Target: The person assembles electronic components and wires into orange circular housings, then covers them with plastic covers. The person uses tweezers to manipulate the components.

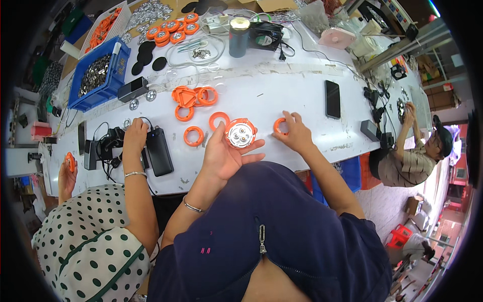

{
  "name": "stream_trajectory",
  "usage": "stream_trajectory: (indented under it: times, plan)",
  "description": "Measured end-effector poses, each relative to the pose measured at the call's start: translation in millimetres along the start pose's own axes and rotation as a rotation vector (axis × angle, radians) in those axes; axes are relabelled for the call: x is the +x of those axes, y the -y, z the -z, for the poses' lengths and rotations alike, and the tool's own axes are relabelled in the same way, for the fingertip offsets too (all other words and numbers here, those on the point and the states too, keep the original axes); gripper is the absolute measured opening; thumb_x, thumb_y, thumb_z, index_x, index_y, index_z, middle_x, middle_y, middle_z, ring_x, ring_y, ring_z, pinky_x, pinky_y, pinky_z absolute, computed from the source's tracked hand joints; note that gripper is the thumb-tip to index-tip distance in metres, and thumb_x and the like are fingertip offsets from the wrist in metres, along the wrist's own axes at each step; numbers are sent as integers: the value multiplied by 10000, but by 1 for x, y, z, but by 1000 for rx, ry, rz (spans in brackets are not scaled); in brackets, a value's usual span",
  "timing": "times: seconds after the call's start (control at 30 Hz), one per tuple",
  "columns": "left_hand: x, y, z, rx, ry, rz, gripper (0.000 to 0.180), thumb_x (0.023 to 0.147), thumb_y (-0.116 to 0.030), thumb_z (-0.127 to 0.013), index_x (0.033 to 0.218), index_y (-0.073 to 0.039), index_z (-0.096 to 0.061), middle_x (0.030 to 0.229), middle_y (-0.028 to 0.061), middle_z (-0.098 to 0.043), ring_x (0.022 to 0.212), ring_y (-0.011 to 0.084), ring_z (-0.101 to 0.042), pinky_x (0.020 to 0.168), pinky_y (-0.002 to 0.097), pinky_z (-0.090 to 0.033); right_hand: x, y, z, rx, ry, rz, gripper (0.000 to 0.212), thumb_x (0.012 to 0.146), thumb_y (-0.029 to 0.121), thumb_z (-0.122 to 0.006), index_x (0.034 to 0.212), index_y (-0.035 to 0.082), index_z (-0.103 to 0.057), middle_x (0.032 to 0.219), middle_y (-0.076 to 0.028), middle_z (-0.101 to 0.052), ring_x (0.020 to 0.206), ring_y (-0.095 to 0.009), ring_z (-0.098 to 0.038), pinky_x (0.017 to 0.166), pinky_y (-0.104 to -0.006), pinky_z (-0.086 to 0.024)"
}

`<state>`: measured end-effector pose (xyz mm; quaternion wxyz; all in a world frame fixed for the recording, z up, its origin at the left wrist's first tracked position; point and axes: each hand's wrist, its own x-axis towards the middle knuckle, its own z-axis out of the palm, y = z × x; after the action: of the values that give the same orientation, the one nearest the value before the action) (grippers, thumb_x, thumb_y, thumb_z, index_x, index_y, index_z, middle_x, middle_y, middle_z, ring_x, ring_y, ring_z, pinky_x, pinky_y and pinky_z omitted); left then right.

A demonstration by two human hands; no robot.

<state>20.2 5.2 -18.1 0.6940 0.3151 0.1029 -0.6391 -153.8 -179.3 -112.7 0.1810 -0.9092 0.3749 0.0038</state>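
Observation:
My left hand (221, 160) is turned palm up and holds a round orange light (240, 133) with a silver reflector face, the thumb against its left side. To its right, my right hand (299, 135) pinches an orange ring (276, 124) at the table top. Another orange ring (212, 120) lies just beyond my left hand, partly behind the thumb. One more orange ring (186, 137) sits farther left. Behind these is a small group of orange housings (185, 96), one with a triangular shape, together with several rings.
A black phone (332, 99) lies to the right. On my left, a co-worker's hand (136, 135) is beside a black power bank (159, 152). Farther back are a blue bin (121, 70) of metal parts, finished-looking orange lights (162, 36), and a dark jar (239, 40). Another person sits at far right.

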Motion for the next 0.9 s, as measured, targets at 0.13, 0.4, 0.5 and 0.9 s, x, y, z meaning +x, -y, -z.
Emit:
stream_trajectory:
  times: [0.13, 0.4, 0.5, 0.9]
  plan:
    - [2, 3, -3, 7, 1, 25, 553, 996, -457, -229, 1236, -18, -464, 1148, 198, -574, 1065, 430, -575, 850, 614, -487, -4, 36, 40, 290, -294, 160, 640, 677, 357, -774, 1203, 75, -545, 1186, -167, -534, 1035, -321, -561, 831, -402, -474]
    - [0, 10, -14, -3, 44, 4, 565, 1001, -466, -208, 1248, -31, -471, 1145, 145, -581, 1058, 376, -590, 868, 505, -514, -31, 109, 81, 469, -434, 558, 606, 563, 254, -832, 1090, 63, -600, 1042, -86, -575, 1015, -284, -518, 876, -392, -401]
    - [-3, 11, -14, -25, 56, 19, 566, 1003, -462, -202, 1258, -35, -471, 1140, 129, -583, 1045, 366, -597, 836, 472, -530, -29, 104, 70, 491, -444, 569, 600, 557, 247, -838, 1078, 61, -606, 1038, -89, -576, 1007, -281, -520, 869, -391, -408]
    - [-9, 9, -17, -27, 91, -1, 558, 1003, -455, -224, 1252, -17, -462, 1148, 152, -576, 1044, 362, -597, 861, 513, -521, -33, 108, 71, 562, -451, 574, 540, 552, 208, -827, 1033, 82, -617, 1024, -83, -569, 973, -279, -527, 833, -396, -414]
